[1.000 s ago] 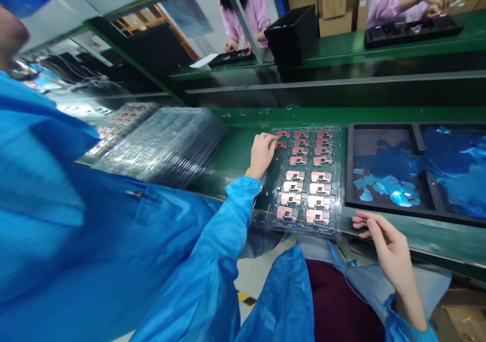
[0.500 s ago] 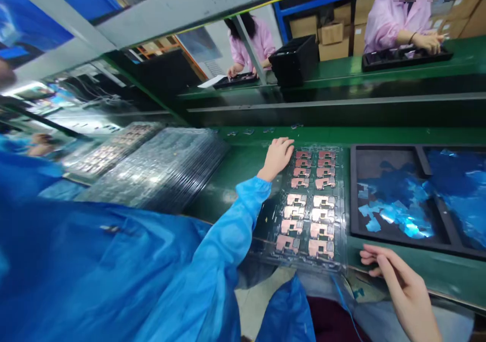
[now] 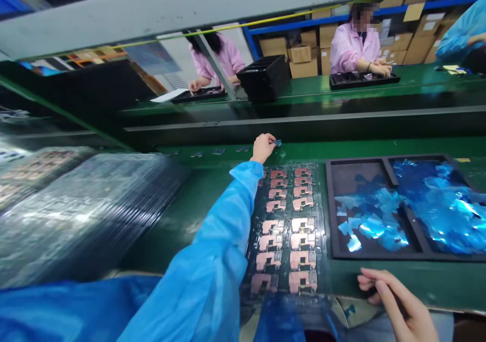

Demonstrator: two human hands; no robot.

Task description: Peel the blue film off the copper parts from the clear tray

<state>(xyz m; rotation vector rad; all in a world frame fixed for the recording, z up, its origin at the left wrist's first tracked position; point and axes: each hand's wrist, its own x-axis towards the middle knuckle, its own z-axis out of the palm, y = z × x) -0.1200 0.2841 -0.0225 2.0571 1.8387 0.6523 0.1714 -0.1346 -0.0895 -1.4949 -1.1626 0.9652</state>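
Note:
My left hand (image 3: 262, 148) reaches to the back of the green bench, its fingers pinched on a small flat dark bluish piece (image 3: 278, 143). Below that wrist lies a clear plastic tray (image 3: 322, 220) holding two columns of copper-coloured, circuit-board-like parts (image 3: 302, 261). Several more small flat pieces (image 3: 218, 151) lie in a row along the back, left of the hand. At the bench's front edge hovers my right hand (image 3: 402, 304), fingers curled together and thumb close against them; nothing shows in it. The blue left sleeve hides part of the tray's left side.
A black divided tray (image 3: 329, 210) with blue film scraps (image 3: 383, 220) stands at right. Stacked clear trays (image 3: 98, 200) fill the left. Across a barrier, people in pink (image 3: 343, 48) work beside stacked black trays (image 3: 264, 78). A blue-sleeved person (image 3: 461, 35) is at far right.
My left hand has moved from the tray's upper left edge to the back of the bench and closed on a small piece there. The view has swung right; my right hand stays near the front edge.

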